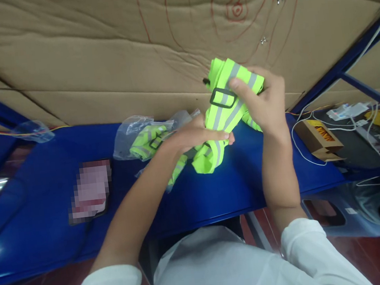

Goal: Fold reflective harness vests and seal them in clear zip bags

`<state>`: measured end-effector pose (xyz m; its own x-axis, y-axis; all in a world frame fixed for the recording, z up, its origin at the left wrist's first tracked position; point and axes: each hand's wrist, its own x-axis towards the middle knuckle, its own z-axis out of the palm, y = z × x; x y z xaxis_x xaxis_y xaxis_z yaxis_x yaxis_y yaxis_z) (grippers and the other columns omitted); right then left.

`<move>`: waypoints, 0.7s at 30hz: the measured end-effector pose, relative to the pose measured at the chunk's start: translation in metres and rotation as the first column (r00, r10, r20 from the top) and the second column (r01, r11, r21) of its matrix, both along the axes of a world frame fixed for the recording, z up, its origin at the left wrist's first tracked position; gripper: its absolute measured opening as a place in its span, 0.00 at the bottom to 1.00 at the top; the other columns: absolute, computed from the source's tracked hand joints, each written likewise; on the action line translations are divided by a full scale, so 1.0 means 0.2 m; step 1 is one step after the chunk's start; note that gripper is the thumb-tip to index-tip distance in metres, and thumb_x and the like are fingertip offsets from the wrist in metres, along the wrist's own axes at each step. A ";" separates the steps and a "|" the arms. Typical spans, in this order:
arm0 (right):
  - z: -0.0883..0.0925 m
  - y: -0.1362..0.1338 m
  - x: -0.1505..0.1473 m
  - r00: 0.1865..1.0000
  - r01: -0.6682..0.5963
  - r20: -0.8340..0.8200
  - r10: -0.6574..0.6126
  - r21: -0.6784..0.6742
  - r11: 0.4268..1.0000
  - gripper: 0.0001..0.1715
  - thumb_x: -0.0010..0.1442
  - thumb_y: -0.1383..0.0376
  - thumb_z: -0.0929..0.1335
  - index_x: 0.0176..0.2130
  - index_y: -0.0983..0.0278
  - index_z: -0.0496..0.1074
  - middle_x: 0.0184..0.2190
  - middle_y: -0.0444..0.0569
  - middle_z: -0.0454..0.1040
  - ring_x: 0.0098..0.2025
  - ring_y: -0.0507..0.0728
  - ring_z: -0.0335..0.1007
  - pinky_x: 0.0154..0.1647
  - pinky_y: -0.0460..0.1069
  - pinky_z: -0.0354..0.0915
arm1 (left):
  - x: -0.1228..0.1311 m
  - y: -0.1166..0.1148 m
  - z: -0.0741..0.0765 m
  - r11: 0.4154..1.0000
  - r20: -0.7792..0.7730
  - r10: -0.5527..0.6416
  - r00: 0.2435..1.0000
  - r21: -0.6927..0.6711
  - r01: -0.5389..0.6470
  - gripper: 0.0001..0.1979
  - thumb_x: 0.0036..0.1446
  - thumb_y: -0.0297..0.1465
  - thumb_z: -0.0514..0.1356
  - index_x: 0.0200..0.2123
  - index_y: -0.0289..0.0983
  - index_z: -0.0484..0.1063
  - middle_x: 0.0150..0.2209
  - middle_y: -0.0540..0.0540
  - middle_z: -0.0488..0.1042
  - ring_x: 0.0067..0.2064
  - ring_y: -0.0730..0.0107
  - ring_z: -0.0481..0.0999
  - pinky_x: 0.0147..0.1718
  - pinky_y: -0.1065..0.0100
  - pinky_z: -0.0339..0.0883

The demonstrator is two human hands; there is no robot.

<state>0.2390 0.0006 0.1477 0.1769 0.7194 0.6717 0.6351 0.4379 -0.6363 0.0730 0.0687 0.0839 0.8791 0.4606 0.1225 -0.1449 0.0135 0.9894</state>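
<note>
Both of my hands grip a neon yellow-green reflective strap with grey stripes and a black slide buckle, raised above the blue table. My right hand pinches its folded upper part, thumb on the front. Lower down, my left hand is closed around the strap, and a loose loop hangs beneath. Behind my left forearm lies another folded neon strap, in or on a clear plastic bag. More neon strap shows under my left wrist, partly hidden.
A pixelated flat object lies on the table to the left. At right are an opened cardboard box, white cables and a blue frame post. A cardboard wall with red drawings closes off the back.
</note>
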 end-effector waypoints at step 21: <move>-0.03 0.01 -0.03 0.878 -0.256 0.325 0.352 -0.304 0.918 0.41 0.55 0.46 0.79 0.63 0.53 0.72 0.65 0.47 0.73 0.69 0.70 0.67 0.70 0.64 0.65 | -0.17 0.04 0.13 0.974 -0.127 -0.060 0.990 0.210 0.086 0.18 0.43 0.34 0.77 0.40 0.39 0.84 0.42 0.44 0.85 0.47 0.52 0.85 0.44 0.62 0.80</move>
<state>0.2337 0.0026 0.1408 -0.3011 0.8461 0.4398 0.7035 0.5084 -0.4966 0.0391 0.0766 0.1094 0.9236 0.3690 0.1039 -0.0323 -0.1951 0.9802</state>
